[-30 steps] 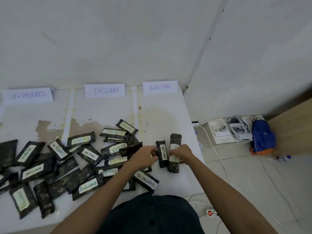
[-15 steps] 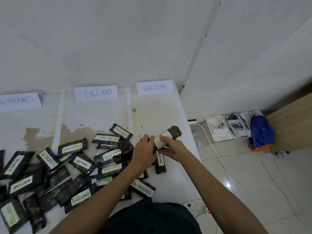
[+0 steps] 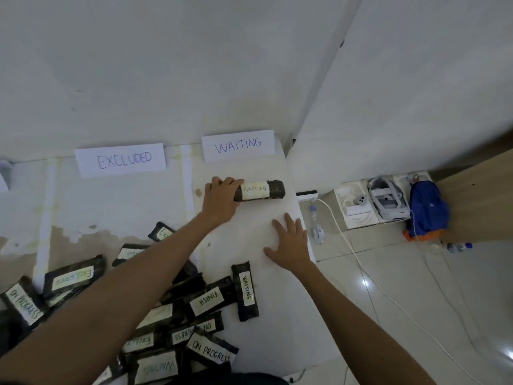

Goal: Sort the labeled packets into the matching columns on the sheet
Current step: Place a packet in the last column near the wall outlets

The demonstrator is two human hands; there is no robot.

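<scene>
A dark packet labelled WAITING lies crosswise on the white sheet, just below the WAITING header card. My left hand is stretched forward and grips that packet's left end. My right hand rests flat with fingers spread on the sheet near its right edge, holding nothing. A second WAITING packet lies lengthwise nearer me. To its left is a heap of several dark packets, among them FINISH, ON PROGRESS and EXCLUDED. The EXCLUDED header card marks the neighbouring column.
The sheet's right edge drops to a tiled floor. Down there are a water bottle, a white cable, a white headset in its tray and a blue bag. A white wall rises right behind the header cards.
My left hand has carried the WAITING packet forward and set it down under the WAITING card. My right hand has let go of it and come down flat on the sheet.
</scene>
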